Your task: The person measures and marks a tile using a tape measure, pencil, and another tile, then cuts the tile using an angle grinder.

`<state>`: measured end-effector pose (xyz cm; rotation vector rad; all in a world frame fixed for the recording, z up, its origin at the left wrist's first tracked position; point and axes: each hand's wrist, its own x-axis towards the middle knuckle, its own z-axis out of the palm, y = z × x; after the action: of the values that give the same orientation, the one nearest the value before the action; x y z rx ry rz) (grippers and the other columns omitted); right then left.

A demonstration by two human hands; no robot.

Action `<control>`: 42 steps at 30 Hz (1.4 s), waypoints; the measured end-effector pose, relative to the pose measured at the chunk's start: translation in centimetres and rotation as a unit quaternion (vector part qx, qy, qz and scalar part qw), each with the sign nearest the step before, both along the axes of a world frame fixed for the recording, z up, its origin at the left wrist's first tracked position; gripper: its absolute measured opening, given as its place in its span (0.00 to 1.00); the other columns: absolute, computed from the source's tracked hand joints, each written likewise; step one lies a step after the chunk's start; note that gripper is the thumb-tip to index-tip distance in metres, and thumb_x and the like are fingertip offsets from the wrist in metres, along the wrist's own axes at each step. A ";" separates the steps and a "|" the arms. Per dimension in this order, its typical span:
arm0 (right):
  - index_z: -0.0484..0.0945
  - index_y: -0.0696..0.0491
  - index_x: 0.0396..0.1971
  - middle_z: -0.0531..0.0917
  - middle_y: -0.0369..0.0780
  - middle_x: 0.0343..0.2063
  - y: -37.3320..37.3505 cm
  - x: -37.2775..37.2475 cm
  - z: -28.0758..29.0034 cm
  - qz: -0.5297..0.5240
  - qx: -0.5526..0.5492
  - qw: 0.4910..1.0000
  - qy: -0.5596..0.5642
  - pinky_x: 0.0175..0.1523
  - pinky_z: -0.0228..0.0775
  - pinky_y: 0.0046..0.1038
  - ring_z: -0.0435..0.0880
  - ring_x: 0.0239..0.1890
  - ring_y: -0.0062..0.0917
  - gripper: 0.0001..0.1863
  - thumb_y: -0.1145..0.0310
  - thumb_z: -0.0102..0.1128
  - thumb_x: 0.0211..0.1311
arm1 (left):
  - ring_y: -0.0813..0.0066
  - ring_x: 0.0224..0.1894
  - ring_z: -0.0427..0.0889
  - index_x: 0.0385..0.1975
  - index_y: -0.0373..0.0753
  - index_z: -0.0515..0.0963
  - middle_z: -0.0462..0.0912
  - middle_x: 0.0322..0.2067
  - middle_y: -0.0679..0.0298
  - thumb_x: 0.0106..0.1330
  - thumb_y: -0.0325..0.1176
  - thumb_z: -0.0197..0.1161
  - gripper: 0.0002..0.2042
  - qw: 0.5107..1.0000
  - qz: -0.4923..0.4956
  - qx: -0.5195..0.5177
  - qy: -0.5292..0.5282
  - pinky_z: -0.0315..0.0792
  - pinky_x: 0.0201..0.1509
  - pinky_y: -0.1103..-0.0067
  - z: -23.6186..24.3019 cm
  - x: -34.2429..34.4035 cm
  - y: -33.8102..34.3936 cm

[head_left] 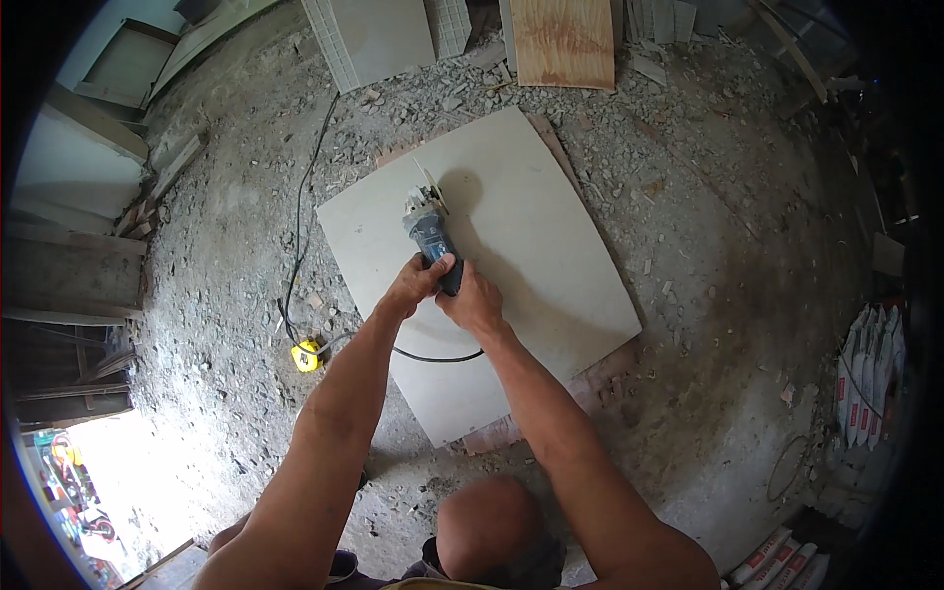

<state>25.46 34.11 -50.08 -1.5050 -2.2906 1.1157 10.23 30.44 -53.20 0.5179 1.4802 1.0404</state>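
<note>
Both my hands are closed round a dark blue and grey angle grinder (429, 234), held over a large pale tile (536, 226). My left hand (417, 282) grips the body from the left, its thumb across the top. On the rear end, my right hand (475, 300) is wrapped round the handle. The grinder's head and thin disc (431, 175) point away from me, with a shadow on the tile to their right. Whether the disc touches the tile, I cannot tell. From the rear a black cord (433, 358) loops left beneath my wrists.
Left of the tile, a yellow tape measure (306, 356) lies on rough, rubble-strewn ground beside the cord. Tile panels (383, 44) and a wooden board (564, 44) lean at the back. White bags (865, 379) stand at the right, more bags (782, 562) at the lower right.
</note>
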 end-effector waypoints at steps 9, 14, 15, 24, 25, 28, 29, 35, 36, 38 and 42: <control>0.69 0.58 0.46 0.85 0.53 0.36 -0.7 0.9 0.2 -0.011 0.004 1.000 0.000 0.45 0.77 0.48 0.85 0.40 0.52 0.30 0.59 0.71 0.47 | 0.72 0.42 0.76 0.58 0.31 0.69 0.79 0.45 0.60 0.58 0.60 0.72 0.40 1.000 -0.014 -0.023 0.007 0.72 0.46 0.75 0.4 0.9 -0.7; 0.69 0.57 0.46 0.84 0.53 0.37 -1.0 1.5 0.6 -0.003 -0.010 1.000 0.008 0.46 0.77 0.48 0.85 0.41 0.51 0.29 0.60 0.71 0.47 | 0.74 0.41 0.76 0.57 0.31 0.70 0.79 0.44 0.60 0.58 0.60 0.72 0.40 1.000 -0.013 -0.027 0.005 0.72 0.46 0.75 0.2 1.2 -1.0; 0.70 0.57 0.46 0.84 0.53 0.38 -1.1 1.6 0.7 -0.005 -0.013 1.000 0.000 0.46 0.77 0.48 0.85 0.41 0.51 0.29 0.60 0.72 0.47 | 0.73 0.42 0.76 0.57 0.31 0.70 0.79 0.44 0.60 0.58 0.59 0.72 0.39 1.000 -0.015 -0.027 0.000 0.72 0.46 0.75 0.1 1.3 -1.1; 0.70 0.58 0.46 0.84 0.52 0.37 -1.6 2.5 1.1 -0.009 -0.021 1.000 0.002 0.46 0.76 0.47 0.85 0.41 0.51 0.29 0.61 0.72 0.46 | 0.74 0.41 0.75 0.56 0.32 0.70 0.78 0.45 0.60 0.60 0.59 0.71 0.37 1.000 -0.002 -0.009 -0.002 0.72 0.47 0.75 0.2 2.4 -1.8; 0.70 0.58 0.46 0.84 0.52 0.37 -1.7 2.6 1.1 -0.007 -0.021 1.000 0.008 0.46 0.76 0.47 0.85 0.41 0.51 0.29 0.61 0.72 0.46 | 0.74 0.41 0.75 0.56 0.33 0.70 0.78 0.45 0.60 0.60 0.59 0.71 0.37 1.000 -0.007 -0.025 0.006 0.72 0.47 0.75 0.2 2.4 -1.9; 0.70 0.58 0.46 0.84 0.53 0.38 -1.8 2.7 1.0 -0.006 -0.021 1.000 0.014 0.46 0.76 0.47 0.84 0.41 0.51 0.29 0.61 0.72 0.46 | 0.74 0.41 0.75 0.56 0.33 0.70 0.79 0.45 0.60 0.60 0.59 0.71 0.37 1.000 -0.010 -0.018 0.002 0.72 0.46 0.76 0.0 2.4 -1.9; 0.70 0.58 0.46 0.84 0.53 0.38 -1.8 2.7 0.9 -0.005 -0.021 1.000 0.013 0.46 0.76 0.47 0.84 0.41 0.51 0.29 0.61 0.72 0.46 | 0.74 0.41 0.75 0.56 0.33 0.70 0.79 0.45 0.60 0.60 0.59 0.71 0.37 1.000 -0.010 -0.019 0.003 0.72 0.46 0.76 0.0 2.4 -1.9; 0.70 0.58 0.45 0.85 0.52 0.36 -1.9 2.9 0.3 -0.005 -0.009 1.000 0.015 0.45 0.77 0.47 0.85 0.40 0.51 0.29 0.61 0.72 0.46 | 0.75 0.39 0.75 0.55 0.32 0.71 0.79 0.42 0.61 0.60 0.59 0.71 0.36 1.000 0.003 -0.012 0.011 0.71 0.45 0.77 0.5 3.1 -2.1; 0.70 0.58 0.45 0.85 0.52 0.35 -2.0 3.0 0.3 -0.009 -0.006 1.000 0.009 0.44 0.77 0.48 0.85 0.39 0.51 0.29 0.61 0.72 0.46 | 0.74 0.40 0.75 0.54 0.33 0.71 0.79 0.42 0.61 0.60 0.59 0.71 0.36 1.000 0.002 -0.009 0.006 0.71 0.46 0.77 0.6 3.2 -2.2; 0.70 0.58 0.46 0.85 0.52 0.35 -2.1 3.1 0.2 -0.006 0.000 1.000 0.020 0.44 0.77 0.48 0.85 0.38 0.51 0.29 0.61 0.72 0.46 | 0.74 0.40 0.75 0.54 0.33 0.71 0.79 0.42 0.61 0.60 0.59 0.71 0.36 1.000 0.002 -0.006 0.000 0.71 0.46 0.76 0.8 3.3 -2.2; 0.69 0.58 0.47 0.85 0.52 0.36 -2.0 3.1 0.4 -0.008 -0.006 1.000 0.014 0.45 0.77 0.48 0.85 0.39 0.51 0.30 0.61 0.71 0.46 | 0.74 0.41 0.75 0.55 0.33 0.70 0.79 0.42 0.61 0.61 0.58 0.71 0.36 1.000 0.000 -0.025 -0.004 0.71 0.47 0.76 0.8 3.1 -2.1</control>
<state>28.55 32.10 -49.72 -1.4993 -2.2539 1.1404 13.34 28.35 -52.39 0.4785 1.4957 1.0022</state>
